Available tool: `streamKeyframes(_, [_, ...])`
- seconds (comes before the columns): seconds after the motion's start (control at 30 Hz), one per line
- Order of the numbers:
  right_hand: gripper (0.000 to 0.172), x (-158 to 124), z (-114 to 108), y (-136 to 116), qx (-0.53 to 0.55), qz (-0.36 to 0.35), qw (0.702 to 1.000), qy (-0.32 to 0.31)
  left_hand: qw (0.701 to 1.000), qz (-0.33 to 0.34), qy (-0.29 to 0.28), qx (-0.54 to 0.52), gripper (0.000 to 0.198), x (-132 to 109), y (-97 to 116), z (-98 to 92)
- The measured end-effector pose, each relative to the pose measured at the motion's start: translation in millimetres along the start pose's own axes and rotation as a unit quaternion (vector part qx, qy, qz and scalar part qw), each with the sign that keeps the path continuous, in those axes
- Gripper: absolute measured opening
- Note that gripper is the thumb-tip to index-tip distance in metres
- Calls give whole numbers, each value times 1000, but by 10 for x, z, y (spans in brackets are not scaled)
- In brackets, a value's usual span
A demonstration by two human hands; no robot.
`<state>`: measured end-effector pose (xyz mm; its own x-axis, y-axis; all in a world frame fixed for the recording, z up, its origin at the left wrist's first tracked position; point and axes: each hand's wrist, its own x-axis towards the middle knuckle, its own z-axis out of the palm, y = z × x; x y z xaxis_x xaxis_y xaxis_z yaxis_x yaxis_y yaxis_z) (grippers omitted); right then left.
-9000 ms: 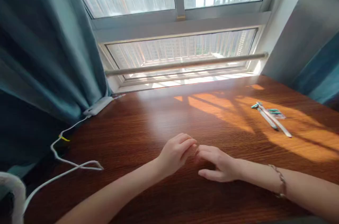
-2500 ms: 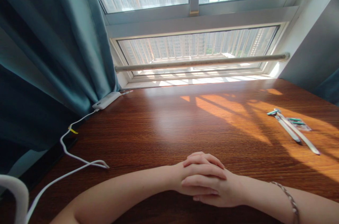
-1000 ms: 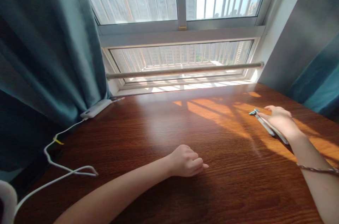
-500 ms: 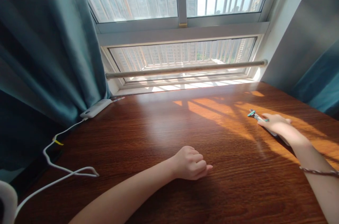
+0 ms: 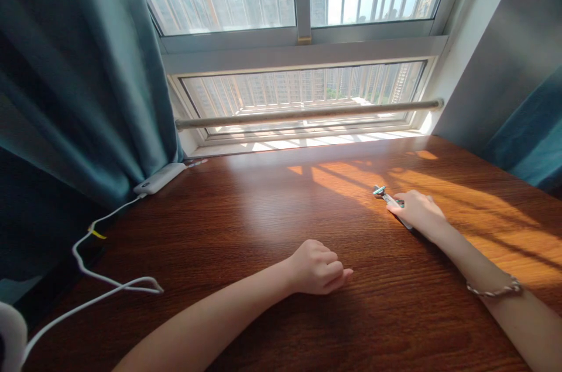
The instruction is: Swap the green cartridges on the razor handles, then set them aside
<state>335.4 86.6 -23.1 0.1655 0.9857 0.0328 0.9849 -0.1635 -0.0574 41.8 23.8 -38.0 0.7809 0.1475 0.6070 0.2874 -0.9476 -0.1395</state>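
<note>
Left of the left grip (image 5: 318,268), a curtain (image 5: 96,67) is hanging, a cord (image 5: 124,286) trailing; beyond that grip, a bar (image 5: 307,115) is crossing a window (image 5: 302,88).

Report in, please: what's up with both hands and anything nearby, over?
Right hand: closed on a razor, partly hidden. Left hand: loosely curled, nothing visible in it. White box and cable: off left, apart from both hands.

The table (image 5: 263,202) looked like wood, with fine grain lines and a glossy finish. The razor (image 5: 390,201) seemed to be of smooth plastic, slightly shiny. The curtain (image 5: 109,67) was of cloth with a satin shine. The white box (image 5: 161,178) and the cable (image 5: 92,301) appeared smooth, plastic. The wall (image 5: 496,67) looked matt; the bracelet (image 5: 494,293) had a braided, uneven surface.
</note>
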Motion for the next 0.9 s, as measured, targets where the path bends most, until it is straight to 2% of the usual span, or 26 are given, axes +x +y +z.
streamKeyframes(0.27, [33,-141,-88,-601,-19,-44,999,-19,1000,-9,-3,-6,34,8,5,13])
streamKeyframes(0.5, [37,-163,-118,-892,-14,-62,998,-12,1000,-25,-8,1,35,-4,-11,33])
streamKeyframes(0.8, [40,-126,-97,-1171,5,-85,996,12,979,-155,-132,32,26,190,-139,62])
streamKeyframes(0.9, [42,-118,-55,-1173,22,-96,995,13,977,-158,-142,34,17,287,-197,95])
